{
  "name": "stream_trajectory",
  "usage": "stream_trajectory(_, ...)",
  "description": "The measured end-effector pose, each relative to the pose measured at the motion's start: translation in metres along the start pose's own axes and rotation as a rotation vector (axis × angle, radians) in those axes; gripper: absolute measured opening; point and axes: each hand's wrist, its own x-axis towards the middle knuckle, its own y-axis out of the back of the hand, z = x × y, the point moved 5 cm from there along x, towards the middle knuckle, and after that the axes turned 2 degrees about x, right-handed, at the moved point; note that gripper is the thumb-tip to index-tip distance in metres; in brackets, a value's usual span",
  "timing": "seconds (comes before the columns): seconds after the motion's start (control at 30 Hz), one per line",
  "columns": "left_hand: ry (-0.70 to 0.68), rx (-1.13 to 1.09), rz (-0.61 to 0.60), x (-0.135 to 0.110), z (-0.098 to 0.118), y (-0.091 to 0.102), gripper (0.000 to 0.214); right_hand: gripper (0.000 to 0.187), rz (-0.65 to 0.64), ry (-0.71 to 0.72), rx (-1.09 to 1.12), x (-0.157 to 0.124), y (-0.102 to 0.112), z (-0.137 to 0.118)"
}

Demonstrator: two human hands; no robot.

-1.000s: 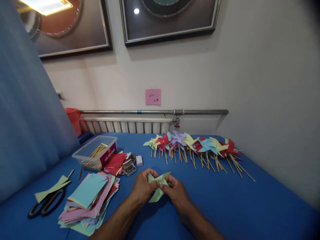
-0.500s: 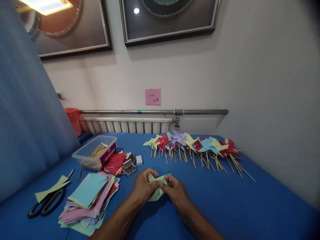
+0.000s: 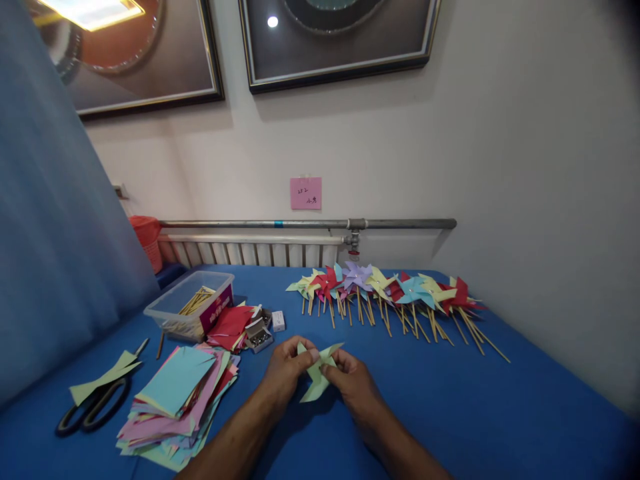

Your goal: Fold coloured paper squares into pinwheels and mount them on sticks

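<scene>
A pale green paper pinwheel is held between both hands above the blue table, its blades folded in toward the middle. My left hand pinches its left side with thumb and fingers. On the other side my right hand grips it, the thumb pressed near the centre. Whether a pin sits at the centre is hidden by the thumbs. Beyond the hands lie small open boxes of metal pins. A stack of coloured paper sheets is left of my left forearm.
Finished pinwheels on sticks lie in a row at the back right. At left are scissors under a green paper scrap, a clear plastic box of sticks, red paper and a small white box.
The green paper has opened into a clearer pinwheel shape. My left thumb has shifted up and away from the centre, while my right thumb stays near the middle.
</scene>
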Motion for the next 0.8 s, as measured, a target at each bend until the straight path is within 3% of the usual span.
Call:
stream_trajectory(0.37, 0.033, 0.02, 0.001, 0.01, -0.014, -0.001, 0.039, 0.037, -0.036, -0.033, 0.043, 0.002, -0.003, 0.0)
stream_trajectory(0.8, 0.038, 0.048, 0.021, 0.013, -0.021, 0.002, 0.031, 0.036, -0.052, -0.008, 0.004, 0.005, 0.0, 0.006)
